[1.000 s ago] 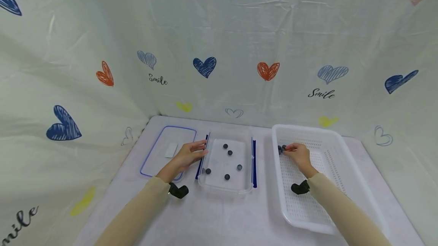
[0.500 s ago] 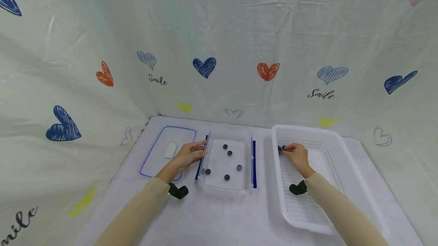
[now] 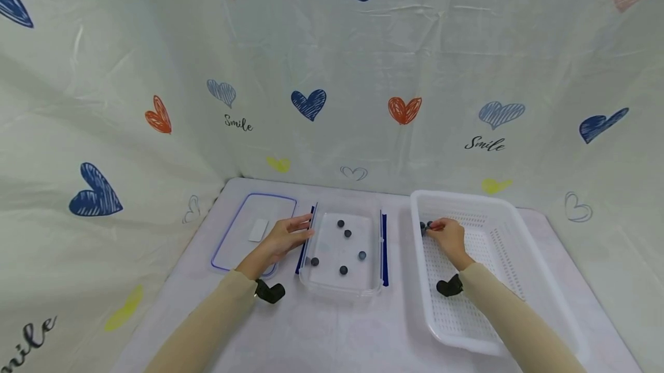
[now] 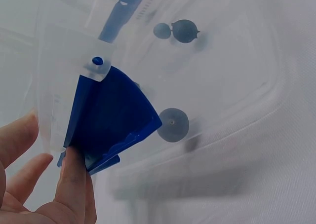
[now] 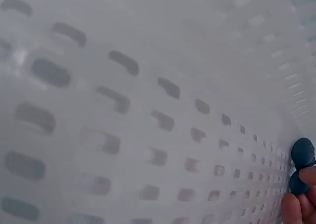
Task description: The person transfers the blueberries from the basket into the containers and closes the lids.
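In the head view, my left hand (image 3: 282, 241) rests its extended fingers against the left side of a clear plastic container (image 3: 339, 291). From the left wrist, its fingertips touch the container's blue side latch (image 4: 111, 118). Several blueberries (image 3: 343, 270) lie apart inside this container. My right hand (image 3: 450, 240) reaches into a white perforated basket (image 3: 539, 281), at its far left corner. There its fingertips pinch a blueberry (image 5: 299, 183), and another blueberry (image 5: 302, 152) touches it. The fingers partly hide the held one.
A clear lid (image 3: 233, 234) with a blue rim lies left of the container, with a white rectangular piece (image 3: 258, 230) on it. The container's right blue latch (image 3: 385, 252) is swung outward. A curtain printed with hearts hangs behind the table (image 3: 332, 338).
Both hands stay almost in place; my right wrist has shifted slightly left. The head view has tilted up a little. The blueberries in the container have not moved.
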